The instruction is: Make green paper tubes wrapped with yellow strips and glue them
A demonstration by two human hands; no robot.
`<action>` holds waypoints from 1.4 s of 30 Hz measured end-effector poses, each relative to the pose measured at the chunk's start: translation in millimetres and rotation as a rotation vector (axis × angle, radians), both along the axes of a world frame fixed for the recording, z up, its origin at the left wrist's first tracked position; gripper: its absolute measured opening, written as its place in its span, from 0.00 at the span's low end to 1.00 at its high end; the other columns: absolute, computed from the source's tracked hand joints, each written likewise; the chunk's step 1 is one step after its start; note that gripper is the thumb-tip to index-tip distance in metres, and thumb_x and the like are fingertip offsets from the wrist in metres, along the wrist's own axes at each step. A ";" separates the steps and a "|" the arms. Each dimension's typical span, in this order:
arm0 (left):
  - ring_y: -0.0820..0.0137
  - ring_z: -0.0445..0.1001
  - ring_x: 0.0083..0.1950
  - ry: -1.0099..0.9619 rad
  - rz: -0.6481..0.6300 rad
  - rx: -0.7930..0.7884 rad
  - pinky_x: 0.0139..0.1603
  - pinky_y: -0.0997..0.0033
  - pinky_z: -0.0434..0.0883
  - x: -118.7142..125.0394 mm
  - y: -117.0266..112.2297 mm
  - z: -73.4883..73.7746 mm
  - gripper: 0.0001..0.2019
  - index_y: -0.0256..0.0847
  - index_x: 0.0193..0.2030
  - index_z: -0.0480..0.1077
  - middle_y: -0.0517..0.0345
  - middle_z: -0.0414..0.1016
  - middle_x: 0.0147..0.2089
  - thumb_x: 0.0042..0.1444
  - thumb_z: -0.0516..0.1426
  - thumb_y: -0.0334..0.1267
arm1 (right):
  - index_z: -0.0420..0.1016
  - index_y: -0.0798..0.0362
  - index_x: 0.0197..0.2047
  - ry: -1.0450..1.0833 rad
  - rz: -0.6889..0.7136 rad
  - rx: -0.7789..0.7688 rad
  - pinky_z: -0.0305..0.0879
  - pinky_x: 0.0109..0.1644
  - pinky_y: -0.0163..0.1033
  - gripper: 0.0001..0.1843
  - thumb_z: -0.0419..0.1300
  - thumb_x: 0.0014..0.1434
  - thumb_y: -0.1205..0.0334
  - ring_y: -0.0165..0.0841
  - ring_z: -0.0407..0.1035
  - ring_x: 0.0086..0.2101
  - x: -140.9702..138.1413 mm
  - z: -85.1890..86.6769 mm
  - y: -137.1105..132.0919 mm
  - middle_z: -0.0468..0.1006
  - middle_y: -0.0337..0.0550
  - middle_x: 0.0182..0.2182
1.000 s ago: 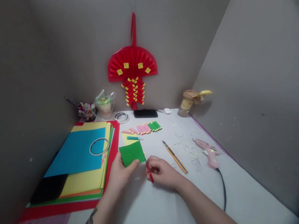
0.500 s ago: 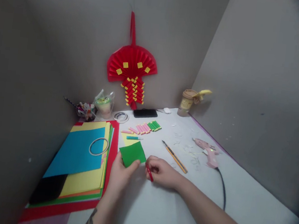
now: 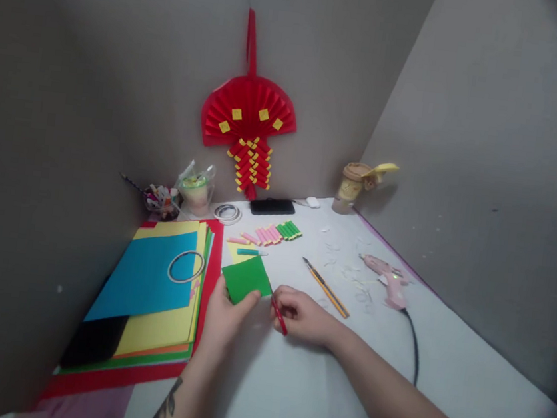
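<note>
**Pinched near the edge**

Tabletop (image 3: pixel 321 402) below both. On my feed, left hand (image 3: pixel 223 311) pinches, right hand (image 3: pixel 302 316) curls tight. Green paper (image 3: pixel 245 277), in the left: light, bendy, easily creased, I'd judge; grip flat near an edge. Red-handled tool (image 3: pixel 279 316) in the right.

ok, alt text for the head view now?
Left hand holds a green paper square; right hand holds what look like red-handled scissors at its edge. Paper stack left, glue gun right, red paper fan on the wall behind.
</note>
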State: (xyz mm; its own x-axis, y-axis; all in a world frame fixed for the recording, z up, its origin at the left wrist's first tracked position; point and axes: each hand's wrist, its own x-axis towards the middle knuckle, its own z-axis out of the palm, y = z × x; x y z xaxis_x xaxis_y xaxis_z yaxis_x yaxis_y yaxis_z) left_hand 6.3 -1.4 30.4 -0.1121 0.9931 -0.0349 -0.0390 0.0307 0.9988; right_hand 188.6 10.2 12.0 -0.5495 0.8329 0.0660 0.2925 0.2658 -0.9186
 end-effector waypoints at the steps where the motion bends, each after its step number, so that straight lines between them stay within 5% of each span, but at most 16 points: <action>1: 0.61 0.75 0.45 -0.003 0.001 -0.002 0.45 0.64 0.71 0.0 -0.1 0.7 0.23 0.37 0.48 0.65 0.46 0.76 0.46 0.44 0.64 0.38 | 0.71 0.55 0.25 -0.006 0.000 0.006 0.55 0.28 0.31 0.04 0.63 0.47 0.68 0.25 0.58 0.27 0.1 0.5 -0.1 0.64 0.36 0.29; 42: 0.62 0.76 0.45 0.017 -0.025 -0.013 0.46 0.63 0.71 1.8 -3.9 5.8 0.24 0.38 0.49 0.66 0.47 0.76 0.46 0.44 0.64 0.38 | 0.71 0.55 0.27 0.026 0.041 -0.032 0.55 0.28 0.30 0.03 0.62 0.48 0.69 0.25 0.58 0.26 3.9 1.3 1.2 0.64 0.36 0.29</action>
